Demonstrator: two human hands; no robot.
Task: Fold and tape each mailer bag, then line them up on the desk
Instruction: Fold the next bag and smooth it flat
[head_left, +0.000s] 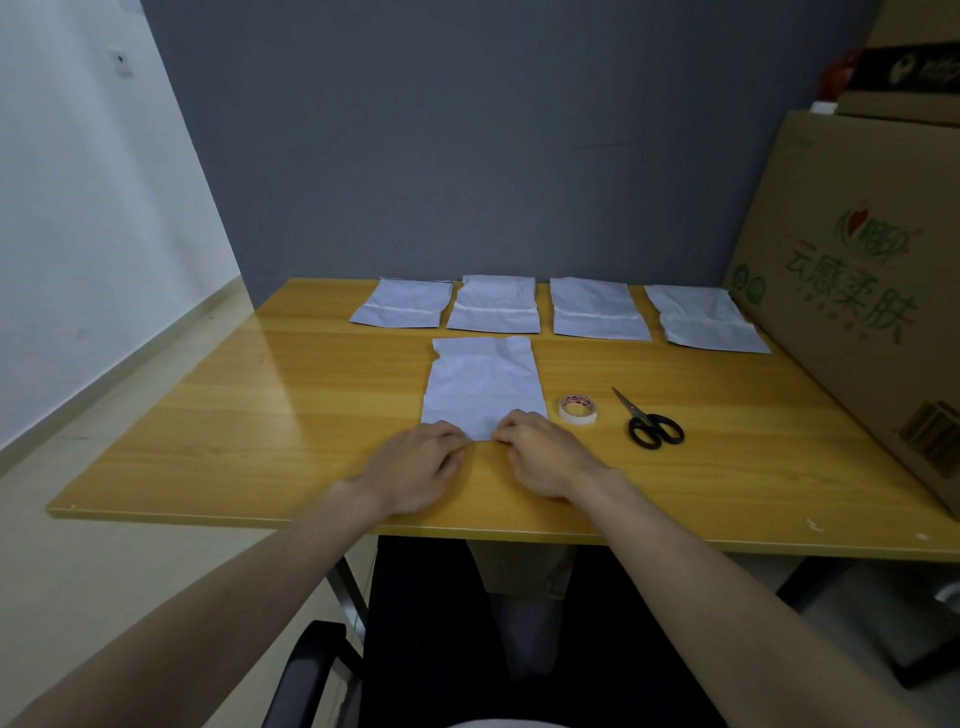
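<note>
Now | both hands pinch mailer bag edge | box print "云感柔肤"

1. The large cardboard box at the right of the bench carries green Chinese characters reading "云感柔肤" on its side.
2. Above them sits a red-and-green logo, too blurred to read.
3. The dark box stacked higher shows pale lettering, illegible.
</note>
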